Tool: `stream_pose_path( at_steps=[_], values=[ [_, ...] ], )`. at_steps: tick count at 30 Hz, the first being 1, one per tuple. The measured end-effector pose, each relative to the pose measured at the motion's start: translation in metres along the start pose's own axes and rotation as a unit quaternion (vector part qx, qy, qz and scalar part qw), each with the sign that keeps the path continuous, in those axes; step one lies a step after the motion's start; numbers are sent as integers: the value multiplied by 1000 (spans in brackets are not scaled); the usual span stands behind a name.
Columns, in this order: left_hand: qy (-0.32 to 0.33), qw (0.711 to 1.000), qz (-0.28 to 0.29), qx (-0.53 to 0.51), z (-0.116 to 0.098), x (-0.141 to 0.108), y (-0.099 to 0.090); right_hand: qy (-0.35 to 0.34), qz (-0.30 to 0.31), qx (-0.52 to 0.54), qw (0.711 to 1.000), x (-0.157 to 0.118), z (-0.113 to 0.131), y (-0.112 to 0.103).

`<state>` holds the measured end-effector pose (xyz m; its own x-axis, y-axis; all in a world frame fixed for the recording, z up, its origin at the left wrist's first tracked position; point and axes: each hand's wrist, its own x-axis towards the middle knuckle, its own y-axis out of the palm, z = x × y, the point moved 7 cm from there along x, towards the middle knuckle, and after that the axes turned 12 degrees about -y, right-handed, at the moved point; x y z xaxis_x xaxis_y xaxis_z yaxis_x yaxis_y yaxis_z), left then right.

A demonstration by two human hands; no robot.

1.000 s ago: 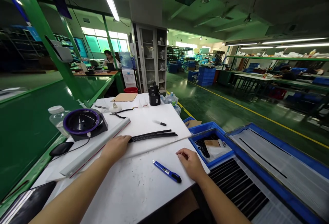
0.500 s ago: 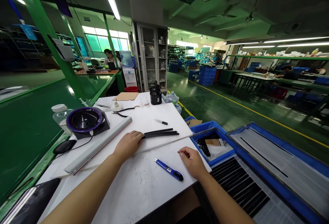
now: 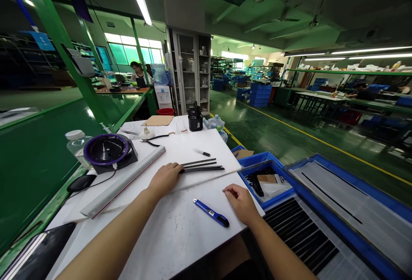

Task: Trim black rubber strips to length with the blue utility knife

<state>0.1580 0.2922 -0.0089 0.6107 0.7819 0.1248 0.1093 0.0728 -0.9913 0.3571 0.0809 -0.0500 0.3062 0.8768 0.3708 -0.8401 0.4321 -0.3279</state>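
At 12 o'clock from a blue utility knife (image 3: 210,212), thin black strips (image 3: 202,169) lie across a white board (image 3: 222,149), two set apart from the bundle, their 9 o'clock ends at a person's left hand (image 3: 165,179). Its fingers cover those ends; whether they clamp or merely press cannot be told. At 2 o'clock from the knife, the right hand (image 3: 240,203) rests half-curled, nothing visible in it, its fingertip contact unclear. The strips look light and springy, stiff enough to lie nearly straight yet likely to bend if raised by one tip; smooth faces may slide on one another. Pinching one strip near its free 3 o'clock end, the other end steadied, seems the surest hold.
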Motion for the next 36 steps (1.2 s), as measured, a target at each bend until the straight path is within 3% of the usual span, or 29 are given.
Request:
stream_pose_path(
  at_steps=[12,23,31,36],
  values=[
    [27,999,-6,21,6,-8,-4,0,-6,6,1000,0,-3,-1],
    [22,999,-7,27,24,-20,-14,-2,-5,3,1000,-2,0,-1],
    [4,1000,-27,3,3,-16,-19,-2,-1,-1,1000,-2,0,-3],
    [-3,1000,-10,-24,-10,-7,-16,0,-5,0,1000,-2,0,-3]
  ],
)
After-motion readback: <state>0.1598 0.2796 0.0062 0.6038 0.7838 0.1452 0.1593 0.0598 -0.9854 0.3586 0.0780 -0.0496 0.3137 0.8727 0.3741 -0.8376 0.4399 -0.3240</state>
